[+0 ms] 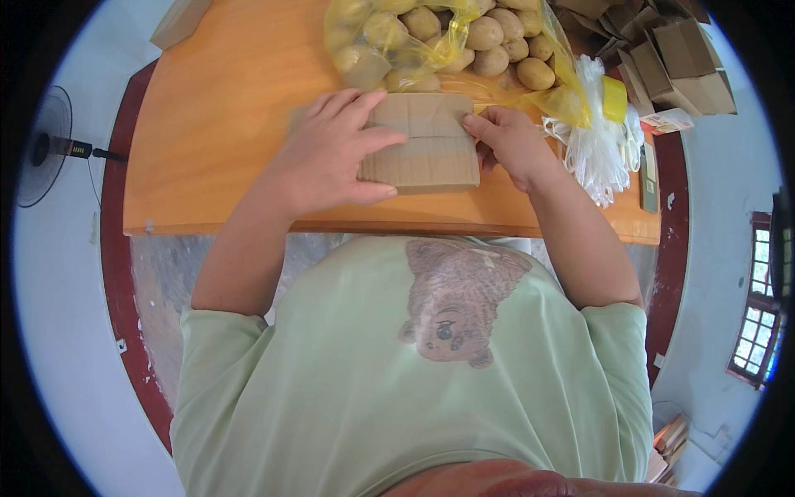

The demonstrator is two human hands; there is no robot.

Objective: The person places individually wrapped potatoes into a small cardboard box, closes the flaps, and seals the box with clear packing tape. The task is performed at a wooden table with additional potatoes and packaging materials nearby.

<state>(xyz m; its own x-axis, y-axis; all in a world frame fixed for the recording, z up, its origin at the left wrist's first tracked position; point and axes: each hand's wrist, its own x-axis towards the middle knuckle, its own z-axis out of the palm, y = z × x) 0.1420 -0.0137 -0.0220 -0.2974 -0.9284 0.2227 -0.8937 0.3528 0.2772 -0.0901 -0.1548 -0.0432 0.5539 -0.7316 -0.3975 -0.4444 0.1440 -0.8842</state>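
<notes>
A small closed cardboard box (428, 155) lies flat on the orange tabletop in front of me, with a seam running across its top. My left hand (335, 146) spans the left end of the box. Its thumb is along the front edge, one finger points over the top, and the others reach towards the back edge. At the right end, my right hand (506, 140) pinches the box edge, thumb uppermost and the other fingers curled beside it, partly hidden.
Behind the box, a yellow plastic bag (459, 56) holds several potatoes (490, 34). To the right are clear plastic bags (599, 155), a yellow tape roll (615, 99) and a flat grey-green object (649, 180). Open cardboard boxes (683, 62) stand at the back right; a fan (46, 149) is at left.
</notes>
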